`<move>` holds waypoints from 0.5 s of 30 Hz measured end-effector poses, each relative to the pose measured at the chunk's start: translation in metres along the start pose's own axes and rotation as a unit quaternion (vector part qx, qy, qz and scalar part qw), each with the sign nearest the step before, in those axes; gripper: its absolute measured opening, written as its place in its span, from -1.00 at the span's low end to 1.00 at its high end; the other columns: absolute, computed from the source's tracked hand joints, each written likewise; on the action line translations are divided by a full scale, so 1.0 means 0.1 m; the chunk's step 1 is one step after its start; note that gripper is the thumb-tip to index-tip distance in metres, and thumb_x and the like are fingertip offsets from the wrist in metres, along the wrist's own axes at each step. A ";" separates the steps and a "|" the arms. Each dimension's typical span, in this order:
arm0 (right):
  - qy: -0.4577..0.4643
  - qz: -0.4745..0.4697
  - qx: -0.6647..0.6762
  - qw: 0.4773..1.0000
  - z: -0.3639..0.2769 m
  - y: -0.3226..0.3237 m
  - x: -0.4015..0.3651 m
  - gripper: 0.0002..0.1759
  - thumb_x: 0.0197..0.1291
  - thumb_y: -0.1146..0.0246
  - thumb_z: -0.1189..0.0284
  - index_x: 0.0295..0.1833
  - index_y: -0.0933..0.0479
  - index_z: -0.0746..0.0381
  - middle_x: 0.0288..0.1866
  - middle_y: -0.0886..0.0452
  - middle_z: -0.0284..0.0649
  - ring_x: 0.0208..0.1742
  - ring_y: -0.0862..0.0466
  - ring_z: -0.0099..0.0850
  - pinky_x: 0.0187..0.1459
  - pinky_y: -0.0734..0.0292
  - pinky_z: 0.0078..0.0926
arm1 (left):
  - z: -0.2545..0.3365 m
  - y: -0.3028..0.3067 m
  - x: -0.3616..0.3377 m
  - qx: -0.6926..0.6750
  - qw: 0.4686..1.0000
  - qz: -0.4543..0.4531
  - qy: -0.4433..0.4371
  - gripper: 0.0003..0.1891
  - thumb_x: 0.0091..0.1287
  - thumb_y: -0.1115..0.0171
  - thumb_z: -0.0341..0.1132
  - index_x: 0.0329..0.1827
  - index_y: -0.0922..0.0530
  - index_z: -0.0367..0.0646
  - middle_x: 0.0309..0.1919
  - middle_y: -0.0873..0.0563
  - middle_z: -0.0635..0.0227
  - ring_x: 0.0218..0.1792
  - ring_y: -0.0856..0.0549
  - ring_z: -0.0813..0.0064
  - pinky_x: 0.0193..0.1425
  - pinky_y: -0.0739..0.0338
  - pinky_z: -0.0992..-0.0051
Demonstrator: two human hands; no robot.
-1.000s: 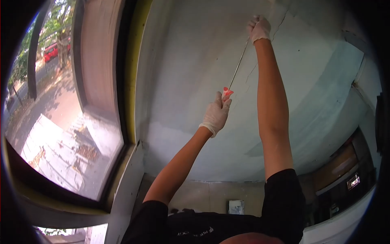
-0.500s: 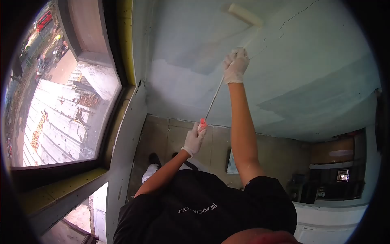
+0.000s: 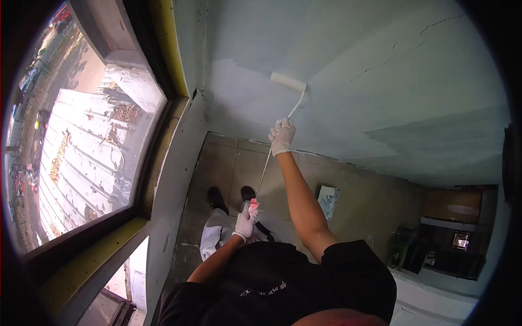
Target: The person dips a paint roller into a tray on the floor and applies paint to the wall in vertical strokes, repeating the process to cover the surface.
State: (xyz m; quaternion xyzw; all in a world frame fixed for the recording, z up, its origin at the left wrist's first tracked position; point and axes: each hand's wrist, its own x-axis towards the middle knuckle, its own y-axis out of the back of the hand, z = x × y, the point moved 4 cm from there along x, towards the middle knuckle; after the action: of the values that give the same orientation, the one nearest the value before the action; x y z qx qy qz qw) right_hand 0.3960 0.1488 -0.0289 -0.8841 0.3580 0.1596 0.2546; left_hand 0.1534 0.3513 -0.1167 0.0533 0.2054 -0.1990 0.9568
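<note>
A long paint roller (image 3: 289, 81) with a white sleeve lies against the pale blue-grey wall (image 3: 337, 49). My right hand (image 3: 282, 136), in a white glove, is closed round the roller's rod, a short way below the bent frame. At the lower end, my gloved left hand (image 3: 246, 221) grips the red-orange handle in front of my body. Between the two hands the thin rod slants down to the left. Darker and lighter patches of paint show on the wall, and a thin crack runs across its upper right.
On the tiled floor to the right lies a paint tray (image 3: 328, 202). A window frame (image 3: 149, 163) stands close on my left, with a white corrugated roof (image 3: 81, 157) outside. Dark shelving (image 3: 451, 244) is at the far right. My shoes (image 3: 218, 200) are near the wall's base.
The roller has come down the wall, from near the top of the view towards the middle. Both hands have lowered with it, and the paint tray shows more fully.
</note>
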 end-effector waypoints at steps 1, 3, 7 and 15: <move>-0.013 0.007 0.000 1.000 0.10 0.05 0.03 -0.74 0.45 0.03 0.27 -0.37 -0.31 0.02 -0.67 -0.15 -0.50 -0.70 -0.15 -0.60 -0.64 0.05 -0.55 | -0.07 -0.01 -0.03 0.000 1.000 0.009 -0.001 -0.72 0.48 -0.08 -0.18 0.07 -0.45 -0.18 -0.32 -0.68 -0.02 -0.22 -0.71 -0.05 -0.15 -0.54 0.32; -0.019 0.012 0.002 1.000 0.16 0.09 0.07 -0.74 0.45 0.03 0.27 -0.38 -0.30 0.02 -0.67 -0.16 -0.50 -0.71 -0.14 -0.61 -0.64 0.05 -0.56 | -0.12 -0.02 -0.05 0.000 1.000 0.019 0.002 -0.69 0.47 -0.08 -0.17 0.12 -0.45 -0.18 -0.25 -0.70 -0.09 -0.11 -0.71 -0.09 -0.10 -0.54 0.27; -0.002 0.022 0.020 1.000 -0.14 -0.04 -0.11 -0.73 0.43 -0.01 0.29 -0.40 -0.28 0.02 -0.65 -0.15 -0.50 -0.71 -0.12 -0.61 -0.68 0.10 -0.60 | 0.06 -0.01 -0.05 0.049 0.999 -0.005 0.006 -0.67 0.47 -0.06 -0.16 0.15 -0.44 -0.18 -0.21 -0.70 -0.11 -0.08 -0.69 -0.13 -0.06 -0.54 0.19; 0.161 -0.087 0.075 0.980 -1.73 -0.99 -0.72 -0.75 0.42 0.02 0.33 -0.40 -0.21 -0.02 -0.66 -0.09 -0.53 -0.70 -0.08 -0.67 -0.67 0.11 -0.62 | 1.15 0.23 0.66 0.043 0.986 0.014 -0.162 -0.54 0.40 -0.10 -0.10 0.19 -0.41 -0.28 -0.37 -0.66 -0.19 -0.23 -0.67 -0.19 -0.17 -0.51 0.10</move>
State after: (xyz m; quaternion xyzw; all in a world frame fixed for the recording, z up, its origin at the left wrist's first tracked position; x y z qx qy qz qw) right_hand 0.4343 0.1521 0.1793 -0.9043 0.3272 -0.0351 0.2719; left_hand 0.2610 0.3276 -0.0394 0.0647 0.0384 -0.2008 0.9767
